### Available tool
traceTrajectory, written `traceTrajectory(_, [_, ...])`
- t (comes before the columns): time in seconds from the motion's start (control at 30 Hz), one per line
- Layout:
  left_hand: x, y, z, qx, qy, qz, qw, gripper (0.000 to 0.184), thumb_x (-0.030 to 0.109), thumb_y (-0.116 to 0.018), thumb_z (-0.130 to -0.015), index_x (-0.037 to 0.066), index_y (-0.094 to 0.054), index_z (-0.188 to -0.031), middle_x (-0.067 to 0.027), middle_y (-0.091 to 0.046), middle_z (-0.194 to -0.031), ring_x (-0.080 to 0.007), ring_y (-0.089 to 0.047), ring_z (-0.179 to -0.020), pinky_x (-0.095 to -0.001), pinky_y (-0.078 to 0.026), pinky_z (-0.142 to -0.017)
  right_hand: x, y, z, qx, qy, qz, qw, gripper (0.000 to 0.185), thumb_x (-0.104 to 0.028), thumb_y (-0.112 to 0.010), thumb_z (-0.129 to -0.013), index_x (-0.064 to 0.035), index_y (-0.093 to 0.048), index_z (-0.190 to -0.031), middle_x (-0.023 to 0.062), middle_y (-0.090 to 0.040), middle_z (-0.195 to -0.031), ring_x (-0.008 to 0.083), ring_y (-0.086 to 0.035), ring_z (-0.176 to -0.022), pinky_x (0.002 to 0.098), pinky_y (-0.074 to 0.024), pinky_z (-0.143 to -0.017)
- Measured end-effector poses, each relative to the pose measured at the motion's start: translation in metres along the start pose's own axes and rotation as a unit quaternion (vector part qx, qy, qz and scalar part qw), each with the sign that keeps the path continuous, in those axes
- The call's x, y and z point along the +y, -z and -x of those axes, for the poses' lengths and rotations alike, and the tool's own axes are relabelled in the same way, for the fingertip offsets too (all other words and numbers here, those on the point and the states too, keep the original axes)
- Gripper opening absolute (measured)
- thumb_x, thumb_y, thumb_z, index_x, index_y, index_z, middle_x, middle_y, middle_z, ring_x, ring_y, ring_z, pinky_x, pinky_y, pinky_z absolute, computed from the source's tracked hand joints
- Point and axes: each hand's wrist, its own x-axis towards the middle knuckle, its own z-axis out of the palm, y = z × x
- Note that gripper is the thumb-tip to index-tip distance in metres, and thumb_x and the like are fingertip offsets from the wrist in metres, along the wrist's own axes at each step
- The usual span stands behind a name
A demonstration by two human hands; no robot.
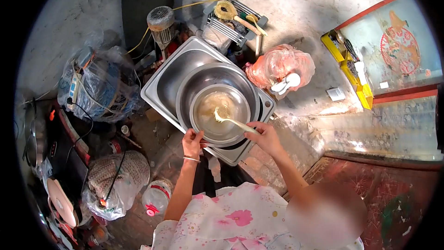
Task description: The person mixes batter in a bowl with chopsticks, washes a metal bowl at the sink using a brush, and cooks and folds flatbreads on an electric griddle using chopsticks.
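A small metal bowl (245,125) with cloudy liquid sits inside a larger metal basin (186,93), which rests in a steel sink (171,71). My right hand (262,136) is closed round the handle of a pale brush (236,123); the brush's head dips into the small bowl. At the near left rim, my left hand (194,143) grips the edge of the bowls, thumb on top; which rim it pinches is partly hidden by the fingers.
A dish rack (231,25) with a round scrubber (225,10) stands behind the sink. Right of it is a pink plastic bag (286,67). Plastic-wrapped items (99,85) lie left, a clear jug (157,196) on the floor, yellow baskets (348,69) far right.
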Motion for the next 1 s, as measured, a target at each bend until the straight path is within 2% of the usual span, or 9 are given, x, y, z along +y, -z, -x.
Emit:
traceTrajectory(0.07, [-0.001,-0.002,-0.002,-0.011,0.006,0.019,1.000,0.009,0.007,-0.057,-0.076,0.007,-0.049,-0.072,-0.0006,-0.051,-0.058,-0.0112,-0.054,-0.045,-0.0199,-0.039,-0.035,-0.002,-0.002,0.003,-0.003,-0.022,0.007,1.000,0.023,-0.017,-0.061,-0.076,-0.0004,-0.059,-0.092,0.0008,-0.053,-0.060,0.0068,-0.047,-0.054,0.0215,-0.0384,-0.048])
traceTrajectory(0.13, [0.003,-0.004,-0.003,-0.002,0.002,0.030,1.000,0.012,0.007,-0.056,-0.077,0.006,-0.047,-0.071,-0.0013,-0.050,-0.057,-0.0123,-0.054,-0.044,-0.0202,-0.039,-0.035,-0.003,-0.006,0.005,0.031,-0.099,-0.104,0.989,0.020,-0.014,-0.058,-0.078,0.0004,-0.057,-0.092,-0.0020,-0.046,-0.053,0.0033,-0.036,-0.039,0.0186,-0.0247,-0.035])
traceTrajectory(0.23, [-0.005,-0.001,-0.017,0.005,-0.019,0.011,1.000,0.016,0.006,-0.056,-0.078,0.003,-0.044,-0.068,-0.0040,-0.051,-0.056,-0.0140,-0.054,-0.043,-0.0226,-0.041,-0.034,0.001,-0.011,0.005,0.033,-0.156,-0.159,0.974,0.019,-0.016,-0.054,-0.081,0.0000,-0.054,-0.092,-0.0014,-0.043,-0.052,0.0037,-0.030,-0.035,0.0195,-0.0187,-0.031])
traceTrajectory(0.43, [-0.017,-0.011,-0.040,0.067,-0.029,-0.060,0.996,0.023,0.005,-0.056,-0.077,0.004,-0.037,-0.064,-0.0044,-0.048,-0.054,-0.0154,-0.053,-0.039,-0.0256,-0.042,-0.031,0.006,-0.015,0.013,0.036,-0.223,-0.313,0.923,0.018,-0.019,-0.049,-0.084,-0.0037,-0.053,-0.092,0.0003,-0.045,-0.052,0.0043,-0.030,-0.034,0.0195,-0.0166,-0.030])
traceTrajectory(0.53, [-0.029,-0.014,-0.053,0.073,-0.052,-0.075,0.993,0.023,0.005,-0.056,-0.076,0.003,-0.037,-0.063,-0.0048,-0.047,-0.052,-0.0156,-0.053,-0.038,-0.0261,-0.042,-0.031,0.014,-0.022,0.010,0.041,-0.196,-0.335,0.921,0.019,-0.019,-0.047,-0.085,-0.0021,-0.051,-0.093,0.0023,-0.045,-0.055,0.0048,-0.028,-0.034,0.0192,-0.0179,-0.030])
traceTrajectory(0.57, [-0.034,-0.014,-0.057,0.070,-0.059,-0.084,0.992,0.023,0.005,-0.056,-0.076,0.003,-0.037,-0.063,-0.0046,-0.047,-0.052,-0.0155,-0.052,-0.038,-0.0261,-0.042,-0.031,0.017,-0.027,0.007,0.059,-0.188,-0.245,0.949,0.019,-0.019,-0.047,-0.084,-0.0026,-0.052,-0.091,0.0020,-0.046,-0.054,0.0050,-0.030,-0.034,0.0191,-0.0196,-0.031])
traceTrajectory(0.73, [-0.041,-0.022,-0.071,0.089,-0.040,-0.099,0.990,0.021,0.004,-0.056,-0.076,0.001,-0.038,-0.065,-0.0047,-0.044,-0.054,-0.0165,-0.053,-0.039,-0.0268,-0.043,-0.031,0.027,-0.036,-0.012,0.105,-0.161,-0.204,0.960,0.020,-0.021,-0.051,-0.082,-0.0022,-0.056,-0.087,0.0005,-0.047,-0.052,0.0061,-0.035,-0.036,0.0195,-0.0251,-0.033])
traceTrajectory(0.8, [-0.052,-0.021,-0.081,0.094,-0.042,-0.110,0.989,0.020,0.004,-0.056,-0.075,0.001,-0.039,-0.065,-0.0047,-0.043,-0.055,-0.0164,-0.052,-0.038,-0.0267,-0.043,-0.031,0.039,-0.037,-0.021,0.082,-0.162,-0.088,0.980,0.021,-0.021,-0.052,-0.081,-0.0016,-0.057,-0.086,0.0005,-0.048,-0.053,0.0066,-0.038,-0.038,0.0204,-0.0285,-0.036])
traceTrajectory(1.0, [-0.061,-0.020,-0.094,0.112,-0.008,-0.101,0.989,0.019,0.005,-0.057,-0.075,0.001,-0.040,-0.069,-0.0055,-0.043,-0.057,-0.0152,-0.049,-0.040,-0.0276,-0.046,-0.033,0.061,-0.047,-0.032,0.087,-0.173,-0.111,0.975,0.022,-0.023,-0.052,-0.081,-0.0013,-0.059,-0.084,0.0008,-0.050,-0.053,0.0071,-0.041,-0.041,0.0208,-0.0310,-0.038])
